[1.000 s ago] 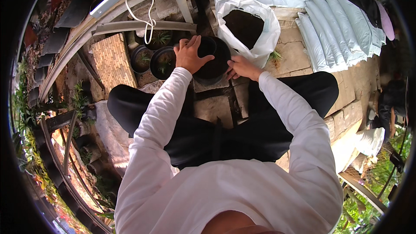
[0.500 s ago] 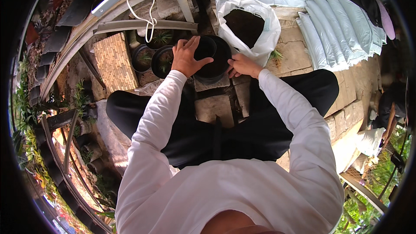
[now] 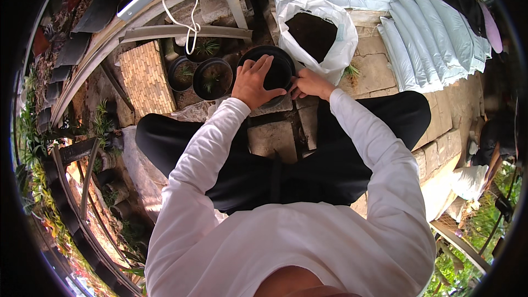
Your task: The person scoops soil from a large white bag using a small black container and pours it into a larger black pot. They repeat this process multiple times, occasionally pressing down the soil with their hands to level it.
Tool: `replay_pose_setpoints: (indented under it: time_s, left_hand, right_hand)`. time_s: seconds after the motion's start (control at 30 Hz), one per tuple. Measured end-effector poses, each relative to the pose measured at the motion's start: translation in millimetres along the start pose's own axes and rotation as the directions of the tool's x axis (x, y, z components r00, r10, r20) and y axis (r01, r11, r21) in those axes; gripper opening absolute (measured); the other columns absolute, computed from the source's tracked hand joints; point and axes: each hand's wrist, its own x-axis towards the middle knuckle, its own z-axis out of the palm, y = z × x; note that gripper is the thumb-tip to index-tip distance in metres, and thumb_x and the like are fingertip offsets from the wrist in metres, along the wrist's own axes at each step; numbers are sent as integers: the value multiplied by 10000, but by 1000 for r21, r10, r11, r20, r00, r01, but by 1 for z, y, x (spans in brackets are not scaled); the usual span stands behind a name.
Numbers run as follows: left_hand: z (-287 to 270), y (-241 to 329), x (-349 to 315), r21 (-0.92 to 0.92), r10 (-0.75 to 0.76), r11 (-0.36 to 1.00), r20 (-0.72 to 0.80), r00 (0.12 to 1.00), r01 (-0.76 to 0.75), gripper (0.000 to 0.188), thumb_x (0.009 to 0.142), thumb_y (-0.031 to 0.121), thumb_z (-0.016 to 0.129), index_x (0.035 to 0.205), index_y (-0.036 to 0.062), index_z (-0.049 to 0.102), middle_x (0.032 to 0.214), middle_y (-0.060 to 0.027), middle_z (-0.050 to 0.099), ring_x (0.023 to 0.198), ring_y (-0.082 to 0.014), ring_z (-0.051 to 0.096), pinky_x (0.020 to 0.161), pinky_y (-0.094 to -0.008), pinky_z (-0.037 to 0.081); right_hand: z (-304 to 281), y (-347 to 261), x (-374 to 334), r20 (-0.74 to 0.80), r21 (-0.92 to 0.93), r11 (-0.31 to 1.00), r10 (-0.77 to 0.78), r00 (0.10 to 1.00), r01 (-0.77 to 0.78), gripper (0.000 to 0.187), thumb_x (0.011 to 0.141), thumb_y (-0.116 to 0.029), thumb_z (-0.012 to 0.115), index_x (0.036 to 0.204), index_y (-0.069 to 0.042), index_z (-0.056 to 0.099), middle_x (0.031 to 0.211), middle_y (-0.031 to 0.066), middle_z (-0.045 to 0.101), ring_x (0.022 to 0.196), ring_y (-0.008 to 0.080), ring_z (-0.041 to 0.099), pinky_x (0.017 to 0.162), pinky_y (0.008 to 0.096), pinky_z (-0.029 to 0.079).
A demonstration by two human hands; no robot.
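A large round black pot (image 3: 258, 51) stands in front of me, beyond my folded legs. A smaller dark round pot (image 3: 279, 72) appears to sit inside its rim. My left hand (image 3: 253, 83) lies across the near left side of these pots, thumb and fingers spread around the smaller one's edge. At the right side, my right hand (image 3: 309, 84) has its fingers curled at the large pot's rim. Part of both rims is hidden under my left hand. Close on the left stands a black pot with a small green plant (image 3: 210, 81).
A white bag of dark soil (image 3: 347, 38) stands open behind my right hand. Pale sacks (image 3: 429, 33) are stacked at the far right. Another potted plant (image 3: 180, 73), a tiled slab (image 3: 147, 77) and a white cable (image 3: 193, 27) lie to the left. Paving blocks (image 3: 272, 140) cover the ground.
My left hand has moved right with the smaller pot, which now looks centred within the large one. The plant pot on the left is more uncovered. My right hand has hardly moved.
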Motion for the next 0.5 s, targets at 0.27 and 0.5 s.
replay_pose_setpoints:
  time_s: [0.27, 0.5]
  left_hand:
    - [-31, -20, 26, -176, -73, 984, -187, 980, 40, 1111, 675, 616, 920, 1531, 38, 510, 1553, -151, 552, 1343, -403, 548, 1167, -487, 430]
    - [-72, -30, 57, -267, -33, 963, -269, 963, -41, 1140, 678, 465, 967, 1596, 72, 417, 1564, -179, 530, 1399, -419, 502, 1198, -465, 421]
  right_hand:
    - [-30, -31, -13, 18, -310, 950, 37, 999, -30, 483, 1061, -363, 610, 1067, 113, 692, 983, 179, 785, 800, 259, 791, 677, 337, 615]
    - [-83, -90, -39, -181, -194, 944, -303, 936, 268, 556, 1050, -476, 635, 1271, 30, 691, 1054, 126, 780, 929, 193, 761, 734, 316, 589]
